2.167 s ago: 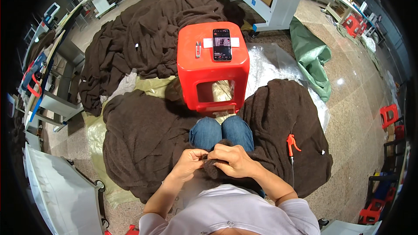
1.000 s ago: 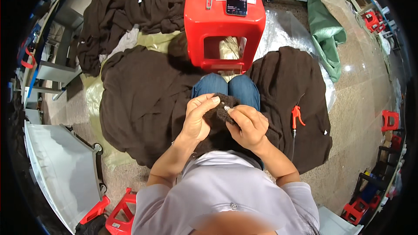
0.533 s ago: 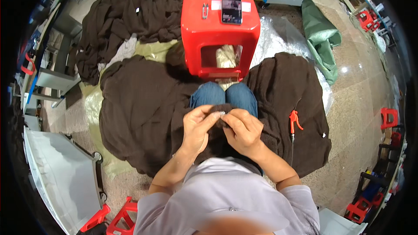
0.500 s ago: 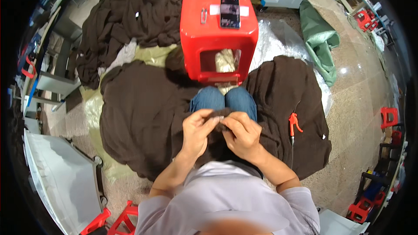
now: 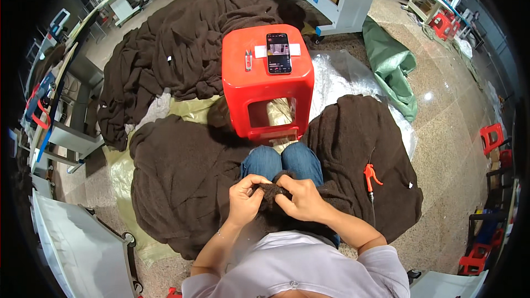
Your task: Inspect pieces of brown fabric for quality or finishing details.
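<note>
Dark brown knit fabric (image 5: 271, 191) is pinched between my two hands, just in front of my knees. My left hand (image 5: 245, 201) grips its edge with thumb and forefinger. Close by on the right, my right hand (image 5: 301, 196) is closed on the same fabric. More of the cloth drapes over my lap and merges with a brown fabric heap (image 5: 182, 182) on the left and another fabric heap (image 5: 353, 132) on the right. On the right heap lies a red air blow gun (image 5: 371, 177) with its thin hose.
A red plastic stool (image 5: 268, 94) stands beyond my knees, bearing a phone (image 5: 278, 53) and small thread snips (image 5: 248, 60). Behind it spreads a larger brown fabric pile (image 5: 160, 49). Green sheeting (image 5: 389, 66) lies at far right; a white wheeled cart (image 5: 83, 243) stands near left.
The view has tilted up, so everything sits lower in the picture. My fingers have shifted on the fabric, and a bunched piece now shows between my hands.
</note>
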Demonstrator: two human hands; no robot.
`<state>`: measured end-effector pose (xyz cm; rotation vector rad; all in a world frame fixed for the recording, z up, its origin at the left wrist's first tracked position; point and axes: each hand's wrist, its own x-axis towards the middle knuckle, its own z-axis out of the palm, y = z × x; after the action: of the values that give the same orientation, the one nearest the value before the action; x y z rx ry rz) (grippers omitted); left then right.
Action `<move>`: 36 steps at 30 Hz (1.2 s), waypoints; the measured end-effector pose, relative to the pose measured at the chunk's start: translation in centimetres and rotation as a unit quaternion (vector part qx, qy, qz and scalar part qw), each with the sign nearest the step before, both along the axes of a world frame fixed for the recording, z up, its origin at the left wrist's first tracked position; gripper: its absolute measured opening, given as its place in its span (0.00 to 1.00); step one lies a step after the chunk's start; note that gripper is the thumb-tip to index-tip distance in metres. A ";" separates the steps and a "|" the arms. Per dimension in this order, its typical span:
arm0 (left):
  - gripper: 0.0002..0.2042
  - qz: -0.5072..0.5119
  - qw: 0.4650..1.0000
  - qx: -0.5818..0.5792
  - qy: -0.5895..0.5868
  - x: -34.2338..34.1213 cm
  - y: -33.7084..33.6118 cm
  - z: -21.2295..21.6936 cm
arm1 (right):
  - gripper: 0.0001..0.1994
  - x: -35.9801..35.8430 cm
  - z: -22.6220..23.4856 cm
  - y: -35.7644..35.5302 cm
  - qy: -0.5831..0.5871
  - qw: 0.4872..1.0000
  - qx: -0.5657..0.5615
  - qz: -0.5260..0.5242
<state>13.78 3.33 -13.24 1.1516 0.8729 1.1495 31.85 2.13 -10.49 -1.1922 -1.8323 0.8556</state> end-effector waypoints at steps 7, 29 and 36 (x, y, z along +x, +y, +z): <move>0.04 0.011 0.999 -0.010 -0.040 0.7 -0.4 0.3 | 0.09 -0.7 -1.0 -0.2 -0.029 0.978 0.195 -0.076; 0.09 -0.013 0.974 -0.207 -0.095 -1.8 2.8 1.6 | 0.21 3.0 1.9 3.7 -0.063 0.995 0.050 -0.063; 0.06 -0.069 0.983 -0.167 0.016 -1.3 2.1 2.2 | 0.07 1.6 -0.5 4.4 0.102 0.985 -0.036 0.132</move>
<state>12.51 5.39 -11.06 0.9390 0.9546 0.8346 33.44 6.55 -10.98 -0.8781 -1.8273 1.1568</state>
